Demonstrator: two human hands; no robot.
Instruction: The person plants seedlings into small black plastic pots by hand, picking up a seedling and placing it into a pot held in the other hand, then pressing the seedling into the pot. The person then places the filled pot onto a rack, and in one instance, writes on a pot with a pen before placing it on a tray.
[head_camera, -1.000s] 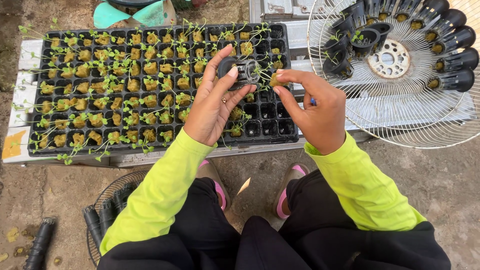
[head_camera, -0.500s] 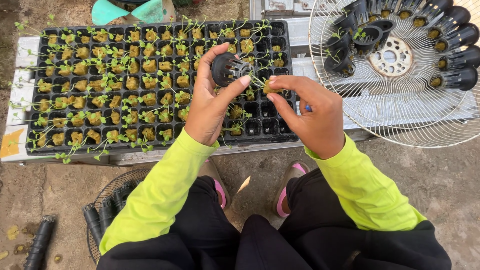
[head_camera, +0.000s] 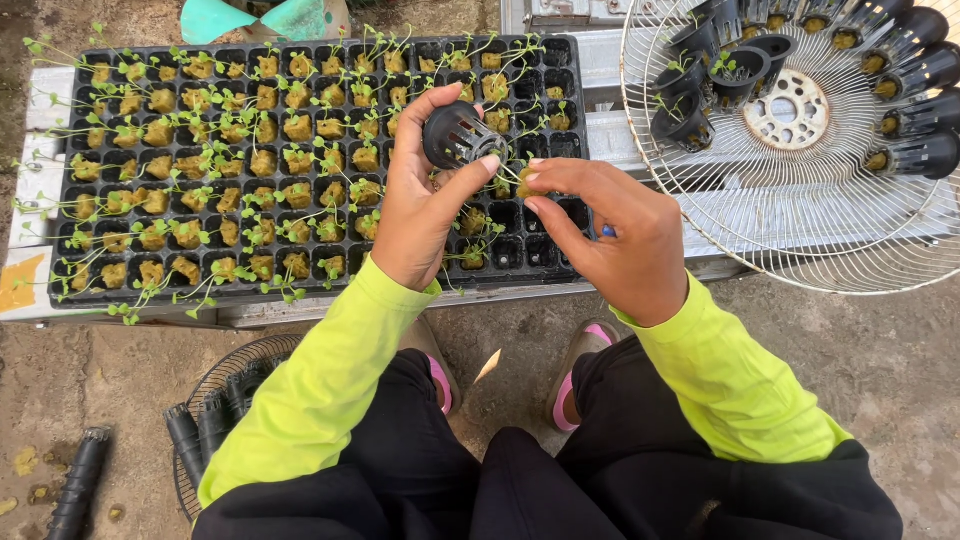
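Observation:
My left hand (head_camera: 425, 205) grips a small black slotted net pot (head_camera: 458, 135), tipped on its side above the right part of a black seedling tray (head_camera: 60, 290). My right hand (head_camera: 605, 235) pinches a small yellow-brown sponge plug with a green seedling (head_camera: 524, 180) at its fingertips, just right of the pot and close to my left thumb. The tray's cells hold several sponge cubes with thin green sprouts (head_camera: 230, 150). Some cells at the tray's right end are bare.
A round white wire fan guard (head_camera: 800, 240) lies at the upper right with several black net pots (head_camera: 735, 70) along its rim, some holding seedlings. A second fan guard with black pots (head_camera: 205, 425) sits by my left knee. A teal object (head_camera: 265, 18) lies behind the tray.
The pot in my left hand has turned further onto its side. My right hand has brought the plug closer to the pot's mouth. Both hands have drifted slightly left.

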